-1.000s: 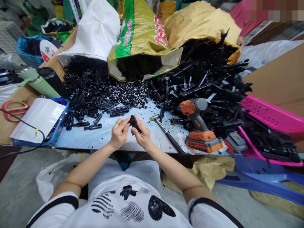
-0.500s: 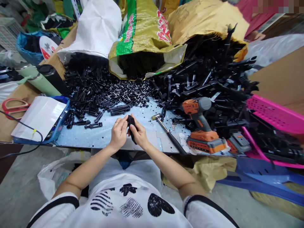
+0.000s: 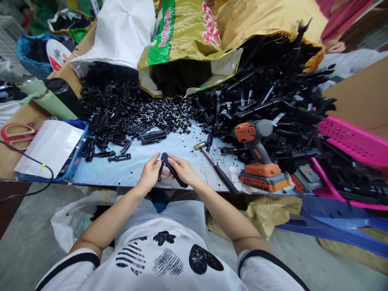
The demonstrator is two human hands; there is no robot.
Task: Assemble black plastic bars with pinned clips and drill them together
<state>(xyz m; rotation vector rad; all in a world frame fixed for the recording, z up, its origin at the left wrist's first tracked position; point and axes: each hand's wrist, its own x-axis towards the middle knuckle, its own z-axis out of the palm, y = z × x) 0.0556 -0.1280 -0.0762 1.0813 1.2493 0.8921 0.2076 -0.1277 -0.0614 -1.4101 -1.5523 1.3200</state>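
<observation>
My right hand (image 3: 183,169) grips a long black plastic part (image 3: 173,171) with a hole near its upper end. Between the thumb and fingers of my left hand (image 3: 149,173) is a smaller black piece (image 3: 160,171), close against the long part; I cannot tell whether the two are joined. Both hands are over the front edge of the blue-covered table (image 3: 145,155). Just beyond them lie loose black clips (image 3: 153,136) and a heap of small metal pins (image 3: 169,115). A hammer (image 3: 216,166) with a black handle lies to the right of my right hand.
An orange cordless drill (image 3: 257,155) stands at right, before a pile of black parts (image 3: 273,97) and a pink basket (image 3: 351,141). Open sacks (image 3: 188,28) line the back. At left are a blue tray (image 3: 77,155), scissors (image 3: 18,135) and bottles. Another person's hand (image 3: 336,46) shows top right.
The black part in my hands has turned and swung lower right in my right hand. A separate smaller black piece now shows in my left fingers, and my hands are slightly lower.
</observation>
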